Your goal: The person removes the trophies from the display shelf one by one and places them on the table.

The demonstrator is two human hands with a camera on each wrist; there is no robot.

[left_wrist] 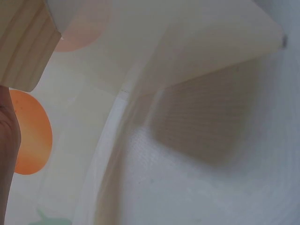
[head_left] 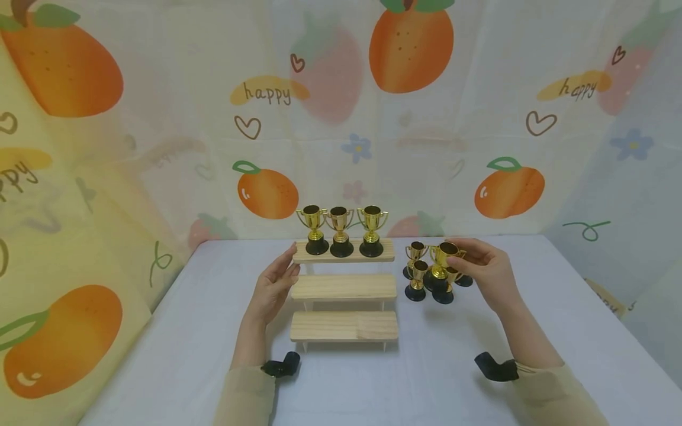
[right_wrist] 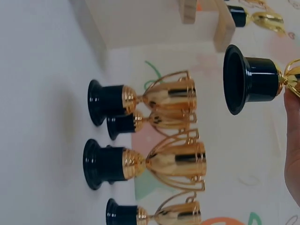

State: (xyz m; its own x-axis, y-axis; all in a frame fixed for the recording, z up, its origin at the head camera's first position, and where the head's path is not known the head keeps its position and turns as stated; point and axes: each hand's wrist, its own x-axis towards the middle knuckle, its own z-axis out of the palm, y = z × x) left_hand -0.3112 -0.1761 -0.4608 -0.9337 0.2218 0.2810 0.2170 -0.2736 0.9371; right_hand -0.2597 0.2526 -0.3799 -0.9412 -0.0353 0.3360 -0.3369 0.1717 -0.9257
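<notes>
On the top board of a three-tier wooden display stand (head_left: pixel 343 287), three gold trophy cups (head_left: pixel 341 228) with black bases stand in a row. My left hand (head_left: pixel 272 290) holds the stand at the left end of the top board; in the left wrist view that hand shows only partly, against the board's end (left_wrist: pixel 26 56). To the right, my right hand (head_left: pixel 482 269) pinches a gold trophy cup (head_left: pixel 443 255) by its cup, lifted over several smaller trophies (head_left: pixel 417 281). Its black base (right_wrist: pixel 260 79) hangs free of the table in the right wrist view.
The two lower boards (head_left: pixel 343 325) of the stand carry nothing. A white cloth covers the table (head_left: pixel 176 355). Behind it hangs a fruit-print curtain (head_left: pixel 319 148). The smaller trophies (right_wrist: pixel 173 161) stand close together beside the stand.
</notes>
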